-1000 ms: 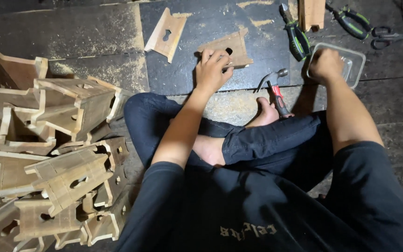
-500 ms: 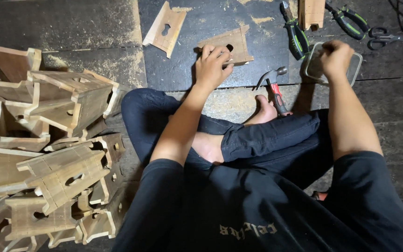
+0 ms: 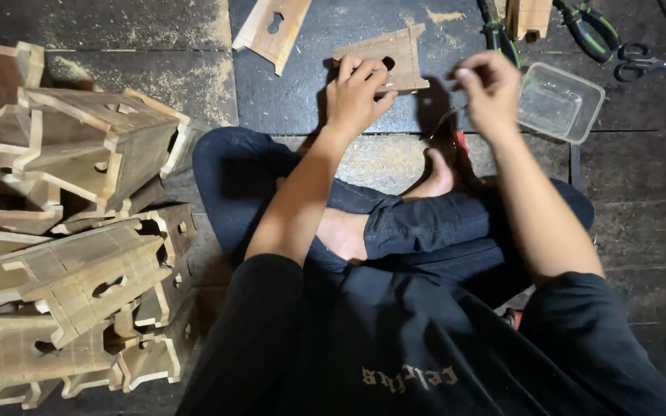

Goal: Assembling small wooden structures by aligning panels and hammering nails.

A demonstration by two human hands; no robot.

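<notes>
I sit cross-legged on a dark floor. My left hand (image 3: 358, 94) presses down on a flat wooden panel (image 3: 399, 55) with a keyhole cut-out, fingers spread over its near edge. My right hand (image 3: 489, 86) hovers just right of that panel, fingers pinched together as if on something tiny that I cannot make out. A clear plastic tub (image 3: 561, 101) lies just right of this hand. A red-handled tool (image 3: 460, 143) lies below it by my foot.
A second keyhole panel (image 3: 273, 29) lies at the top centre. A heap of assembled wooden boxes (image 3: 79, 231) fills the left side. Green-handled pliers (image 3: 589, 32), another green-handled tool (image 3: 495, 35), scissors (image 3: 641, 63) and a wooden block (image 3: 528, 15) lie at the top right.
My right hand has lifted out of the plastic tub and moved left toward the panel, fingers now pinched. The left hand stays on the panel.
</notes>
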